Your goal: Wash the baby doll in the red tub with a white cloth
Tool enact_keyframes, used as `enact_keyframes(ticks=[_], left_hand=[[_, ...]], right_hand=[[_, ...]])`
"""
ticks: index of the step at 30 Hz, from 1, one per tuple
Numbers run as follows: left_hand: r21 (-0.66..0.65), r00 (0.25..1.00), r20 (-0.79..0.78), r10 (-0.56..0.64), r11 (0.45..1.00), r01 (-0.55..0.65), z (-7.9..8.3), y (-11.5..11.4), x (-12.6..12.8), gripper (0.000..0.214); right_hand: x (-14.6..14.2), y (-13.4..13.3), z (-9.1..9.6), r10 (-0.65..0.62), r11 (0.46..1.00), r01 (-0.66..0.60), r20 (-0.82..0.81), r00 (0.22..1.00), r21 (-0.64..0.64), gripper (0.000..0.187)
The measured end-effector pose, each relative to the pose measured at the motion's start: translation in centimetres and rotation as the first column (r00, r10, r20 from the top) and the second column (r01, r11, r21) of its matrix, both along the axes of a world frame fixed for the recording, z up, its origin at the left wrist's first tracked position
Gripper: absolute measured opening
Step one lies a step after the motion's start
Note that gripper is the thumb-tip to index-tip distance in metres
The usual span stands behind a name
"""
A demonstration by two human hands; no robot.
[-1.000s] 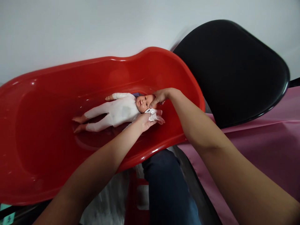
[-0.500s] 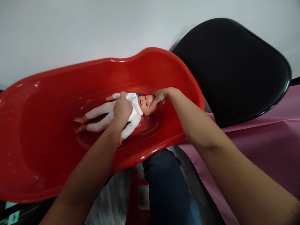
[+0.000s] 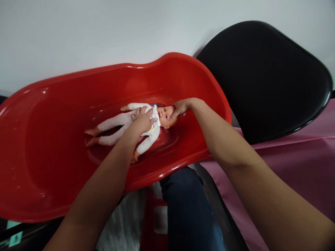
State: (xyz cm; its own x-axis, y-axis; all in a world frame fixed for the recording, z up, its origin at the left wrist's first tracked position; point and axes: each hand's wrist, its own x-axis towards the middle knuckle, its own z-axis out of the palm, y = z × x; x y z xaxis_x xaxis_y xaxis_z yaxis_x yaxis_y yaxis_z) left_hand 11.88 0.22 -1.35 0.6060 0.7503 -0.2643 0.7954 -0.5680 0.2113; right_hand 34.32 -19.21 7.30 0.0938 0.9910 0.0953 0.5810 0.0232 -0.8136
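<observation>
A baby doll (image 3: 148,142) in a white top and pale leggings lies on its back in a red baby bathtub (image 3: 47,157), head to the right and bare feet to the left. My left hand (image 3: 141,120) rests on its chest, fingers spread apart over the white cloth. At the doll's head, my right hand (image 3: 181,107) grips the crown, with the thumb on the forehead and the other fingers mostly hidden behind. A small dark patch shows beside the doll's neck; I cannot tell what it is.
The tub's far rim runs along a white wall (image 3: 91,31). A black chair seat (image 3: 264,80) stands against the tub's right end, above pink fabric (image 3: 293,160). My leg in dark jeans (image 3: 188,205) is below the near rim, beside a red frame (image 3: 150,223).
My left hand has gone from a closed fist on the doll's chest to spread fingers lying there. The right hand keeps its hold on the head. The view has shifted slightly.
</observation>
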Motion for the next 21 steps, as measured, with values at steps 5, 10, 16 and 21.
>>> enact_keyframes(ticks=[5,10,16,21], left_hand=[[0.018,0.997,-0.035,-0.066,0.998,0.067,-0.9,0.4,-0.5,0.083],[0.023,0.997,-0.031,-0.077,0.997,0.077,-1.4,0.3,-0.2,0.091],[0.070,0.998,0.015,-0.056,0.996,0.055,-1.0,0.0,0.5,0.070],[0.110,0.997,0.026,-0.077,0.991,0.074,-0.6,0.3,0.7,0.053]], right_hand=[[0.1,0.2,-0.1,0.014,1.000,-0.014,-0.007,1.000,-0.002,0.046],[-0.1,0.1,0.1,0.003,1.000,-0.003,-0.015,1.000,-0.005,0.045],[-0.6,0.0,1.1,0.015,1.000,-0.015,-0.025,1.000,0.007,0.044],[-2.0,-1.0,2.8,-0.012,1.000,0.011,-0.023,1.000,-0.015,0.041]])
